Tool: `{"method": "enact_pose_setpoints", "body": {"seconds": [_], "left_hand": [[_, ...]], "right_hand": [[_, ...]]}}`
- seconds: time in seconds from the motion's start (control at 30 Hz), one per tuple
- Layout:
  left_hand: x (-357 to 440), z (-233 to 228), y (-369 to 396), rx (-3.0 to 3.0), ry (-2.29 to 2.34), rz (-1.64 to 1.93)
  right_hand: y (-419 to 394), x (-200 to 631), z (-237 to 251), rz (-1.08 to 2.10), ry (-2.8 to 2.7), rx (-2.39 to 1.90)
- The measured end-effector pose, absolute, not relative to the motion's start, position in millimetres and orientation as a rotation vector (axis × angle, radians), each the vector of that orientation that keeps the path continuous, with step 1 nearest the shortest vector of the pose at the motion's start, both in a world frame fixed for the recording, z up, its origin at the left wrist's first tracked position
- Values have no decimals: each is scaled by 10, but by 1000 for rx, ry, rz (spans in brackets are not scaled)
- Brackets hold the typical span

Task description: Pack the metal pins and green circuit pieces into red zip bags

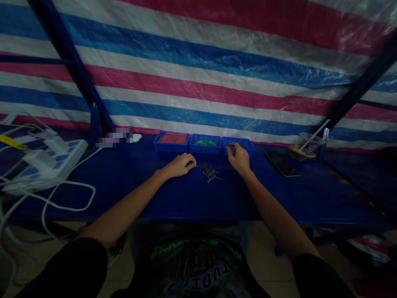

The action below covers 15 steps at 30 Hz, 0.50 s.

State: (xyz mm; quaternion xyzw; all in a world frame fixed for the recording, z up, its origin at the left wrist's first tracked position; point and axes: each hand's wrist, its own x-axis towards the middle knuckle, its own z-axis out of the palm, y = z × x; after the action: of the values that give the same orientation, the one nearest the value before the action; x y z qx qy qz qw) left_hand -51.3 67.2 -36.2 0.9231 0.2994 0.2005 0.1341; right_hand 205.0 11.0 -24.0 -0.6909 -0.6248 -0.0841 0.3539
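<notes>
Looking down from the head camera, I see the striped tarp (198, 82) filling the background, then the dark blue table (155, 194), with a white power strip (52, 159) and its cables at the left and a phone (281, 163) lying flat at the right. Three blue bins (203, 145) stand in a row at the table's far edge. My left hand (180, 164) rests on the table, fingers curled narrow, touching the end of one thin pin. My right hand (238, 157) reaches to the right bin (245, 145), fingertips pinched on what may be a single pin, though it is dim there. Between the hands a small pile of pins (211, 173) remains unsorted, so I judge the sorting only partly done.
</notes>
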Motion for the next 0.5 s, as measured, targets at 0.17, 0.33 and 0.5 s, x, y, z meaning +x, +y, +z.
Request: {"method": "enact_pose_setpoints", "body": {"seconds": [0.17,0.33,0.5], "left_hand": [[-279,-292,680,2560,849,748],[-76,-307,650,2498,898,800],[-96,-357,536,2331,885,985]], "right_hand": [[26,1691,-279,-145,-2050,-1412],[-9,1555,-322,-234,-2172,-1371],[2,1567,-336,-311,-2120,-1407]]}}
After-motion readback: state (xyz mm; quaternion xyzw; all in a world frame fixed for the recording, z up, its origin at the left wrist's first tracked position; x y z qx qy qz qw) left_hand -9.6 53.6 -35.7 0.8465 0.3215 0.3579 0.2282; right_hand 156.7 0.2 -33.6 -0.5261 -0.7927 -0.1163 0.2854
